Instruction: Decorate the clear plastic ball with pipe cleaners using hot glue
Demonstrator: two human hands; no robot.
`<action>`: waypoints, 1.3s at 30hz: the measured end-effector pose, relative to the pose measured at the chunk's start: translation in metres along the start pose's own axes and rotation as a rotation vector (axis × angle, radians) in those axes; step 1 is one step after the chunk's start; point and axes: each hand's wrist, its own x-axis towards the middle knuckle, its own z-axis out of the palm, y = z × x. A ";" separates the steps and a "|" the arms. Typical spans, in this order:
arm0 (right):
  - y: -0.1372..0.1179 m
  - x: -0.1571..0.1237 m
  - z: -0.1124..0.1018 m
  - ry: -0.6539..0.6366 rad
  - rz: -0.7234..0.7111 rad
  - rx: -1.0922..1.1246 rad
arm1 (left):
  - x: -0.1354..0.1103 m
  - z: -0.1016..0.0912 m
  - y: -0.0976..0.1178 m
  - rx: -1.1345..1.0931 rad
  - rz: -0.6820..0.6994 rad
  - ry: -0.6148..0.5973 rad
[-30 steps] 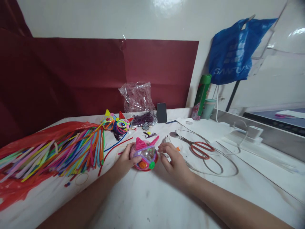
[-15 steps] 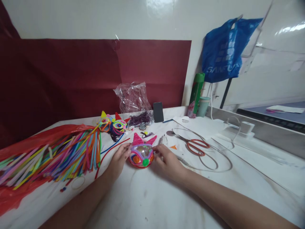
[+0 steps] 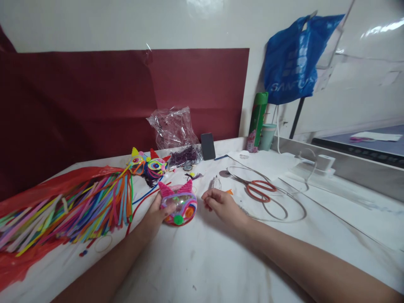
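A cat-face craft (image 3: 179, 206) with pink pipe-cleaner ears, a clear round front, a green nose and an orange eye is held in my left hand (image 3: 156, 215). The thumb of that hand lies across its front, and the craft is tilted slightly. My right hand (image 3: 217, 202) is off the craft, just to its right, with fingers curled in and nothing visible in them. Beyond the right hand is a white tool with a pointed tip (image 3: 216, 182), which looks like a glue gun and is partly hidden. An orange scrap (image 3: 229, 192) lies beside the hand.
Red-handled scissors (image 3: 260, 190) lie on the right among looped cords. On the left, many coloured pipe cleaners (image 3: 94, 206) rest on red plastic. Two finished cat-face crafts (image 3: 156, 165), a phone (image 3: 208, 146), a clear bag (image 3: 176, 128) and a green can (image 3: 257, 122) are at the back.
My right hand has let go of the craft and sits apart from it. My left hand has closed on the craft, shifting it left and turning it.
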 end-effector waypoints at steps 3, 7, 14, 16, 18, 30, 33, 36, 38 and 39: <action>-0.001 0.003 0.001 -0.037 0.091 0.220 | 0.003 -0.004 -0.007 -0.004 0.006 0.007; -0.002 0.004 0.002 0.003 0.076 0.309 | 0.006 -0.008 -0.013 -0.049 0.024 0.052; -0.001 0.006 0.000 0.016 0.052 0.215 | 0.008 -0.012 -0.015 -0.159 0.001 0.094; 0.002 0.007 -0.001 0.020 0.057 0.160 | 0.007 -0.011 -0.014 -0.176 0.001 0.081; 0.004 0.008 -0.002 0.041 0.055 0.076 | 0.006 -0.011 -0.013 -0.184 -0.008 0.075; -0.003 -0.015 0.008 -0.031 -0.260 -0.319 | 0.000 -0.009 -0.004 -0.229 -0.053 -0.142; 0.000 -0.015 0.010 -0.034 -0.373 -0.369 | 0.000 -0.008 -0.003 -0.226 -0.048 -0.138; 0.002 -0.015 0.009 -0.047 -0.498 -0.378 | 0.001 -0.009 -0.006 -0.204 -0.051 -0.140; 0.002 -0.015 0.008 -0.057 -0.534 -0.383 | 0.002 -0.010 -0.008 -0.193 -0.053 -0.147; 0.001 -0.015 0.008 -0.064 -0.549 -0.395 | 0.001 -0.009 -0.008 -0.191 -0.051 -0.148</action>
